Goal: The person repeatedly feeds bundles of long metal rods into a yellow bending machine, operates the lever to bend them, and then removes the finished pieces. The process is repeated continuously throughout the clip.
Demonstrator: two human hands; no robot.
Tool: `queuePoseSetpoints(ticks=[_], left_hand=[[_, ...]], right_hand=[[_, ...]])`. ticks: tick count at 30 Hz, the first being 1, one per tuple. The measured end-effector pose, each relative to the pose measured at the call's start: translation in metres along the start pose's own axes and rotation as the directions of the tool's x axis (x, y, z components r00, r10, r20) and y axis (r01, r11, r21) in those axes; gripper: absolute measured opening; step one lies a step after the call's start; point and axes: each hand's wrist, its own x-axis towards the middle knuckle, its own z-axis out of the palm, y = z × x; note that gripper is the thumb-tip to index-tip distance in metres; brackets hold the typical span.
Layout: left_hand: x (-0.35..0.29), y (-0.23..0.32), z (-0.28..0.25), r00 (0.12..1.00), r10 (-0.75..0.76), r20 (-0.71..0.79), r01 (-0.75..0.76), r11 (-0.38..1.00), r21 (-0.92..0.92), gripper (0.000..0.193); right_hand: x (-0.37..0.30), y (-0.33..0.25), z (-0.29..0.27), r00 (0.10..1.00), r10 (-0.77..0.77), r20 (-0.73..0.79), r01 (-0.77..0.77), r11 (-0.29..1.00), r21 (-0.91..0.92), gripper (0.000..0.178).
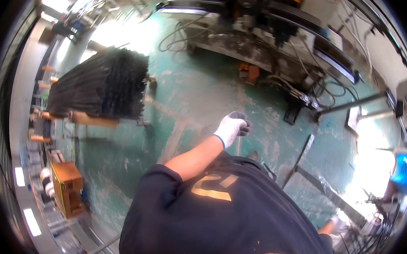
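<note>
My left hand [231, 127], in a white glove with a dark palm, is stretched forward over the green floor and closed around the top of a thin grey metal rod [238, 147] that runs down toward my body. My right hand [336, 223], also gloved, shows only partly at the lower right, beside the near end of a long flat metal bar [324, 188]. Whether it grips that bar cannot be made out. My dark shirt fills the lower middle of the view.
A big bundle of black rods [107, 83] lies on wooden supports at the left. A long grey machine [263, 29] with cables runs across the top. An orange wooden box [67, 187] stands lower left. A person in blue [403, 171] is at the right edge.
</note>
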Motion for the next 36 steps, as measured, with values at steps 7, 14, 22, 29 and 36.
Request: queuePoseSetpoints(ticks=[7, 14, 22, 29, 36], left_hand=[[-0.007, 0.058, -0.188, 0.958, 0.134, -0.252, -0.198, 0.948, -0.248, 0.038], [-0.044, 0.134, -0.361, 0.915, 0.213, -0.342, -0.351, 0.838, -0.417, 0.033], [-0.071, 0.173, -0.478, 0.779, 0.155, -0.608, -0.493, 0.750, -0.441, 0.035], [-0.038, 0.192, -0.522, 0.771, -0.059, -0.634, -0.477, 0.606, -0.636, 0.028], [-0.019, 0.304, -0.553, 0.573, 0.088, -0.815, -0.710, 0.550, -0.440, 0.031]], right_hand=[[-0.290, -0.317, -0.278, 0.577, -0.809, -0.113, 0.257, 0.049, 0.965, 0.053], [-0.389, -0.358, -0.738, 0.359, -0.658, -0.662, 0.089, -0.682, 0.726, 0.054], [-0.524, -0.382, -1.080, 0.299, -0.559, -0.773, -0.116, -0.826, 0.552, 0.073], [-0.671, -0.422, -1.241, 0.119, -0.478, -0.870, 0.051, -0.872, 0.486, 0.084], [-0.755, -0.364, -1.390, -0.540, -0.395, -0.743, 0.505, -0.859, 0.090, 0.058]])
